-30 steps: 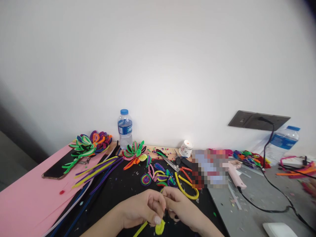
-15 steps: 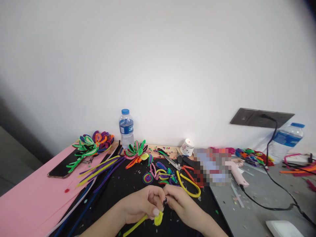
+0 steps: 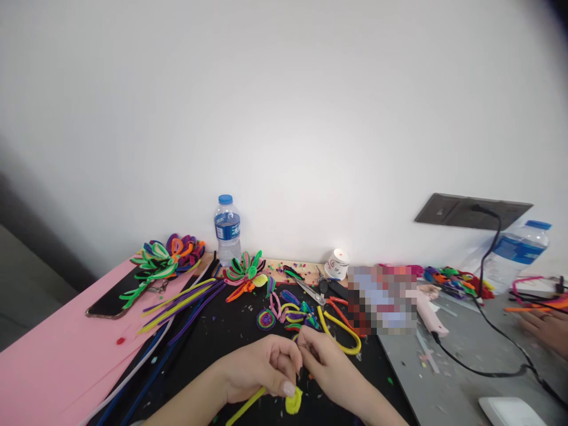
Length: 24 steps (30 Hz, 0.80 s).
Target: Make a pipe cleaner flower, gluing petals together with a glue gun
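Note:
My left hand [image 3: 261, 368] pinches a yellow pipe cleaner [image 3: 293, 403] between thumb and fingers. One end is wound into a small flat coil, and the straight tail runs down to the lower left. Close beside it, my right hand [image 3: 331, 362] has thumb and fingertips pressed together; whatever they hold is hidden. Just beyond the hands lie a multicoloured spiral disc [image 3: 265, 319], several looped pipe cleaners [image 3: 295, 313] and a bent yellow loop [image 3: 341, 343]. Scissors [image 3: 312, 292] and red-handled pliers [image 3: 339, 307] rest behind them on the black mat [image 3: 199, 367].
A water bottle [image 3: 228, 231], a pipe-cleaner flower [image 3: 248, 271] and an upturned paper cup [image 3: 337, 264] stand by the wall. Loose pipe cleaners [image 3: 177, 305] and a phone [image 3: 110, 299] are left. On the right, a pink corded tool [image 3: 429, 313] lies near another person's hand [image 3: 548, 331].
The yellow coil has shifted slightly right with my left fingers. My right fingertips have moved up a little. Another person's hand has come in at the right edge.

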### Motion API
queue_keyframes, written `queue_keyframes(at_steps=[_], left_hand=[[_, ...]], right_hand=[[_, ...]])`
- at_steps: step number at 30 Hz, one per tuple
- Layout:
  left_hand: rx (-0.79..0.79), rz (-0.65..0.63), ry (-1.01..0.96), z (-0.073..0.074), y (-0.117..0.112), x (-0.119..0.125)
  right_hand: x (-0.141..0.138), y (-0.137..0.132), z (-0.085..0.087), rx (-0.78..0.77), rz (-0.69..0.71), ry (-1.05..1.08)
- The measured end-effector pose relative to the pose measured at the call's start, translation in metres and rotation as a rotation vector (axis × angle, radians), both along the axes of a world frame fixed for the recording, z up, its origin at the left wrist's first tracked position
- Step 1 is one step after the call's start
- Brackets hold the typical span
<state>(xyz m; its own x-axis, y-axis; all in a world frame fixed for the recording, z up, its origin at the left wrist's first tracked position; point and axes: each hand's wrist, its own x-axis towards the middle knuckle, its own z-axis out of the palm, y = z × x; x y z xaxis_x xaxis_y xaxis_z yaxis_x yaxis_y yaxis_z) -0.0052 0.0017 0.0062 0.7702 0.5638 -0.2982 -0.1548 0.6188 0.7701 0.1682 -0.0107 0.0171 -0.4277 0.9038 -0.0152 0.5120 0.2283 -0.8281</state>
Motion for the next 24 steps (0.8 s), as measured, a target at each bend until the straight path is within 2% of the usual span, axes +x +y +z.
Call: queue_keyframes(at_steps=[3,6,8,10,12,14,21,24], left_hand=[[0.009,-0.038,0.043,0.0,0.0,0.0],[0.008,-0.054,0.051,-0.001,0.0,0.001],[0.001,-0.032,0.004,-0.001,-0.001,0.001],[-0.012,0.006,-0.065,-0.002,-0.001,0.001],[-0.031,0.026,-0.128,-0.003,-0.001,-0.001],[-0.046,0.031,-0.181,-0.004,0.0,-0.002],[-0.059,0.059,-0.277,-0.007,-0.001,0.0],[-0.048,0.12,-0.266,-0.004,-0.002,0.003]], right_hand=[[0.002,-0.001,0.004,0.157,0.044,-0.06],[0.003,0.0,0.003,0.194,0.015,-0.036],[0.002,0.003,0.0,0.103,-0.06,0.072],[0.001,0.005,-0.003,-0.1,-0.115,0.26],[-0.001,0.006,-0.004,-0.322,-0.119,0.44],[-0.004,0.005,-0.005,-0.455,-0.112,0.551],[-0.012,-0.002,-0.009,-0.605,-0.166,0.853],[-0.01,0.002,-0.008,-0.589,-0.166,0.942]])
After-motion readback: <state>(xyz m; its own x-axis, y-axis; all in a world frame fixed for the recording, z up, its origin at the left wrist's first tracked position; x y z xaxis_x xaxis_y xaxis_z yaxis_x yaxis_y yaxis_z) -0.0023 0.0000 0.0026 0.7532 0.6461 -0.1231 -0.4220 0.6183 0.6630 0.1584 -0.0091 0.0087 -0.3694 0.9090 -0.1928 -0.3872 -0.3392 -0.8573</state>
